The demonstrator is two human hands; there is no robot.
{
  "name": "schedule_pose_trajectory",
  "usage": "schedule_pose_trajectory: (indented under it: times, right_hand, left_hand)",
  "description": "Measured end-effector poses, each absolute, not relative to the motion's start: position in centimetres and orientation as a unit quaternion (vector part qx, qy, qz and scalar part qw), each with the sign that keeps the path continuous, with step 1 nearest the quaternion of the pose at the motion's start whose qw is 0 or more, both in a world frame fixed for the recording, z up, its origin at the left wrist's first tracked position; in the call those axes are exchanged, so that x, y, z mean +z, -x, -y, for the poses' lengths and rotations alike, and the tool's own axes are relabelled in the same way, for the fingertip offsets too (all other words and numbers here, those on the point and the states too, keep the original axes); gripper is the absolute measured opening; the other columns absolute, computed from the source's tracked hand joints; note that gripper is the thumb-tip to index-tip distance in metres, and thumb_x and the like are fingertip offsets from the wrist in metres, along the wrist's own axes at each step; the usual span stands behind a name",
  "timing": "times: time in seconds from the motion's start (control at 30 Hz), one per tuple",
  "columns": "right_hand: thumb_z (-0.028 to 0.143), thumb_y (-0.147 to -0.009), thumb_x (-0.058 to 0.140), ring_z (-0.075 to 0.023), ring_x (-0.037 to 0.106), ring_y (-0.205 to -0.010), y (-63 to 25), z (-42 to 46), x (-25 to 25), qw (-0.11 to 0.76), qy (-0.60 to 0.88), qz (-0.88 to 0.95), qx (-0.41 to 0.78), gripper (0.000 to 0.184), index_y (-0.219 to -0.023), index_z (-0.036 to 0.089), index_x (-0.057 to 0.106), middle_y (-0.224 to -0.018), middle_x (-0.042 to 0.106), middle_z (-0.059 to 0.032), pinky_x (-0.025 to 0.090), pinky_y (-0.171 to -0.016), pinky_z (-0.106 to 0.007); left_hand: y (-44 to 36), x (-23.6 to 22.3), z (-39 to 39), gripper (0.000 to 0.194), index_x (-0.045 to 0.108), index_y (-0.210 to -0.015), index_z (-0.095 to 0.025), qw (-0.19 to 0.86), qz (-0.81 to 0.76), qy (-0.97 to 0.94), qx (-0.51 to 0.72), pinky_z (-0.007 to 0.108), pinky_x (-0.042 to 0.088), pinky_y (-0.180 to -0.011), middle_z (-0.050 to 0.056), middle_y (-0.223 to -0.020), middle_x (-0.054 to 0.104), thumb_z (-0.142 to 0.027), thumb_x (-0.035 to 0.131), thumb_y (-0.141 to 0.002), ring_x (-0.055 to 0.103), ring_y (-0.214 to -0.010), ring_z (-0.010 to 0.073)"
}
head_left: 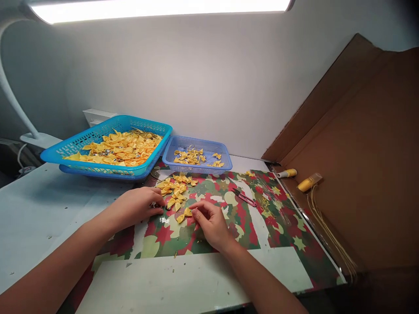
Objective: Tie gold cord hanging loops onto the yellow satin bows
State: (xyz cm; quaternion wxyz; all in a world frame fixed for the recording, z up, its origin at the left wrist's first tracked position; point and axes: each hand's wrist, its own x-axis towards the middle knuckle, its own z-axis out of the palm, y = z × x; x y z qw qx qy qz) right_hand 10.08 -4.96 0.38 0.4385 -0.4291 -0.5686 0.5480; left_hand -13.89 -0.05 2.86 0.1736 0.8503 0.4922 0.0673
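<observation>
The right hand (211, 223) pinches a yellow ribbon bow (183, 216) at its fingertips; the left hand (140, 204) curls nearby, its grip unclear. Beyond, loose bows (178, 188) on the worktop (176, 279) seem left to handle; many already fill the turquoise basket (164, 128), fewer the periwinkle basket (196, 169).

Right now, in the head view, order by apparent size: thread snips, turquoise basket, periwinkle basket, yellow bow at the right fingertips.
1. Turquoise basket
2. Periwinkle basket
3. Thread snips and yellow bow: too close to rank; snips look longer, bow chunkier.
</observation>
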Motion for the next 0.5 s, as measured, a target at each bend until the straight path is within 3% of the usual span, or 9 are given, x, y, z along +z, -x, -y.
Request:
schedule_pose_trajectory:
  times: [0.2,0.3,0.37,0.5]
  right_hand:
    - [0.037,-0.085,0.063,-0.0099,0.05,-0.051,-9.8,5.2,-0.5,0.413,0.438,0.59,0.537,0.017,-0.09,0.021,0.067,-0.064,0.06,0.0029,0.043,-0.051,-0.023]
    - [0.037,-0.085,0.062,-0.0096,0.051,-0.051,-9.6,5.2,-0.6,0.423,0.431,0.583,0.544,0.018,-0.091,0.021,0.068,-0.064,0.06,0.0027,0.044,-0.051,-0.023]
    - [0.038,-0.084,0.063,-0.0104,0.053,-0.053,-9.4,5.2,-0.6,0.44,0.425,0.572,0.547,0.019,-0.089,0.02,0.067,-0.063,0.06,0.0023,0.044,-0.051,-0.023]
    - [0.037,-0.081,0.063,-0.012,0.057,-0.057,-9.1,5.4,-0.3,0.466,0.415,0.543,0.562,0.02,-0.091,0.019,0.067,-0.063,0.061,0.0017,0.047,-0.052,-0.023]
  left_hand:
    - [14.3,2.7,-0.6,0.033,0.076,-0.069,-0.025,0.208,-0.48,-0.843,0.124,0.027,0.04,-0.062,0.007,-0.077,0.072,-0.048,0.059,-0.084,0.064,-0.07,0.0223]
    - [13.4,2.9,0.0,0.037,0.074,-0.066,-0.023,0.24,-0.502,-0.798,0.232,0.026,0.041,-0.061,0.006,-0.071,0.07,-0.054,0.061,-0.082,0.06,-0.067,0.0208]
    - [12.3,3.1,0.8,0.039,0.075,-0.071,-0.022,0.308,-0.527,-0.721,0.328,0.025,0.042,-0.059,0.005,-0.07,0.07,-0.059,0.065,-0.079,0.057,-0.065,0.0188]
    - [9.7,2.5,2.3,0.047,0.075,-0.072,-0.018,0.516,-0.539,-0.536,0.395,0.021,0.042,-0.052,0.001,-0.059,0.064,-0.065,0.078,-0.064,0.051,-0.055,0.0125]
